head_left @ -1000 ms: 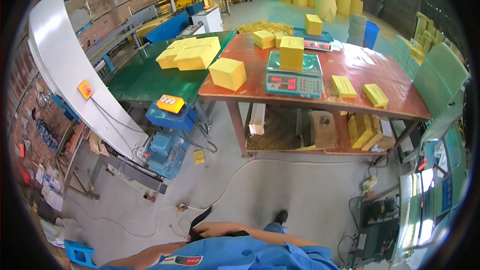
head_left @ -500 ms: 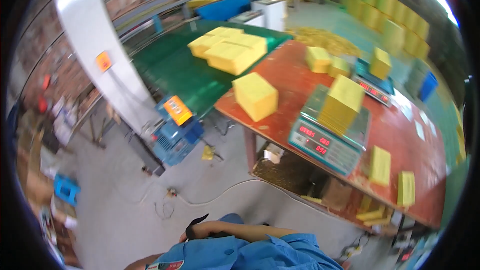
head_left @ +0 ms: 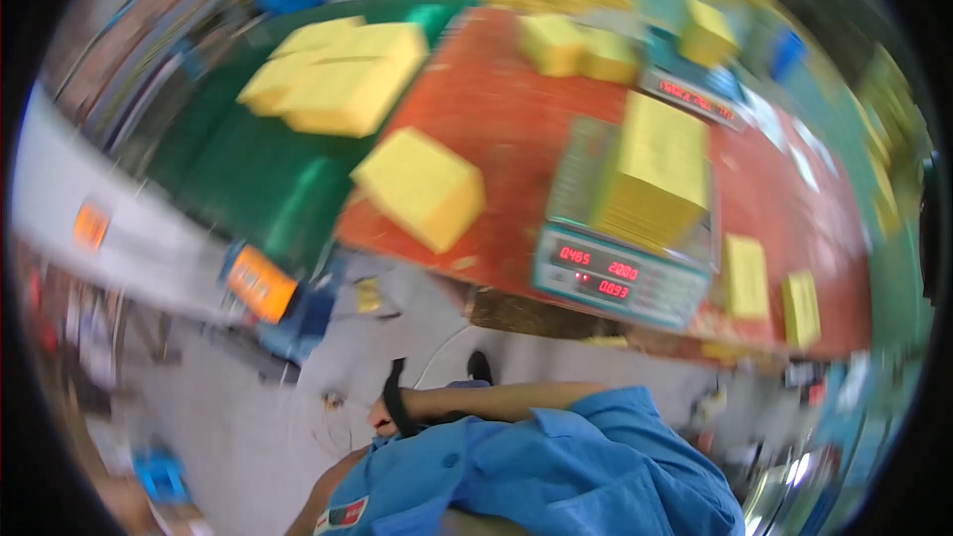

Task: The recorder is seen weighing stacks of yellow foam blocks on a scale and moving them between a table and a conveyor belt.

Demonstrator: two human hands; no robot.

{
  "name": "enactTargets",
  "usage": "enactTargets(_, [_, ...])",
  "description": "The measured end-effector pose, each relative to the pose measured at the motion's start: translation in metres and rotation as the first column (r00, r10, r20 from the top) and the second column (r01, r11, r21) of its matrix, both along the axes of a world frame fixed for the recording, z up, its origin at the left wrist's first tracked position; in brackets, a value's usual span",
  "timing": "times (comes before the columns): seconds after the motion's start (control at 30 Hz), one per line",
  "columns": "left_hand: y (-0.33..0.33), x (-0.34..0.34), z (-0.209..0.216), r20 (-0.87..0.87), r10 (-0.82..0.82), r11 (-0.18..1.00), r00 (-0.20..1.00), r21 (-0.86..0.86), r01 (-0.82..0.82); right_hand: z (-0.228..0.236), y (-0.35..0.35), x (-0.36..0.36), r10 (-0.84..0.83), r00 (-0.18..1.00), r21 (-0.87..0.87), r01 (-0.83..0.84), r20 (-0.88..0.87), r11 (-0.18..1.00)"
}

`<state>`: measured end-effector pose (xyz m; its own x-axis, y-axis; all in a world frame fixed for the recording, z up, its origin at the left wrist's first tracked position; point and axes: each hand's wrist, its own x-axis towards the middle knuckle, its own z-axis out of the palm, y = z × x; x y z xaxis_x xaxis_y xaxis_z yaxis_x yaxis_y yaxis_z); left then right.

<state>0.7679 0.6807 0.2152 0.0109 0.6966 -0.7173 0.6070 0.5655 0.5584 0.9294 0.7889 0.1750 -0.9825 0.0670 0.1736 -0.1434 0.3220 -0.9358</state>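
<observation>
My right forearm crosses in front of my blue shirt (head_left: 556,467) toward the left. A black strap (head_left: 396,399) lies around its wrist, one end sticking up. My right hand (head_left: 381,421) is small and blurred beside the strap; its fingers do not show clearly. Part of my left arm (head_left: 326,491) shows at the lower edge, but its hand is hidden. Beyond my arms stands a red-brown table (head_left: 506,159). A tall stack of yellow paper (head_left: 655,169) rests on a digital scale (head_left: 625,283) with lit red digits. Another yellow block (head_left: 422,189) sits at the table's left corner.
Yellow stacks (head_left: 347,79) lie on a green conveyor belt (head_left: 218,149) at left. A second scale (head_left: 692,97) bears a yellow block (head_left: 707,35). Two thin yellow bundles (head_left: 746,276) stand near the right front edge. An orange control box (head_left: 260,284) is beside the belt.
My view has turned and come closer to the table, so the table and belt appear shifted left and up. My right arm stays across my body. The yellow stacks keep their places.
</observation>
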Motion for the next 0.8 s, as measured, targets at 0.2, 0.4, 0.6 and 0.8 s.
enactTargets(0.2, [0.170, 0.050, -0.029, 0.061, -0.508, 0.861, 0.859, -0.001, 0.509, -0.021, 0.071, 0.023, -0.200, 0.980, -0.017, 0.201, 0.016, 0.980])
enactTargets(0.4, [0.228, 0.110, -0.044, 0.046, -0.652, 0.758, 0.757, 0.051, 0.650, -0.030, 0.099, 0.078, -0.284, 0.951, -0.109, 0.297, 0.122, 0.949])
enactTargets(0.6, [0.224, 0.143, -0.039, -0.035, -0.585, 0.804, 0.810, 0.111, 0.585, -0.060, 0.100, 0.125, -0.362, 0.883, -0.365, 0.245, -0.299, 0.898])
enactTargets(0.8, [0.192, 0.140, -0.016, -0.171, -0.337, 0.904, 0.926, 0.215, 0.369, -0.030, 0.092, 0.192, -0.580, 0.811, -0.515, 0.465, -0.078, 0.720])
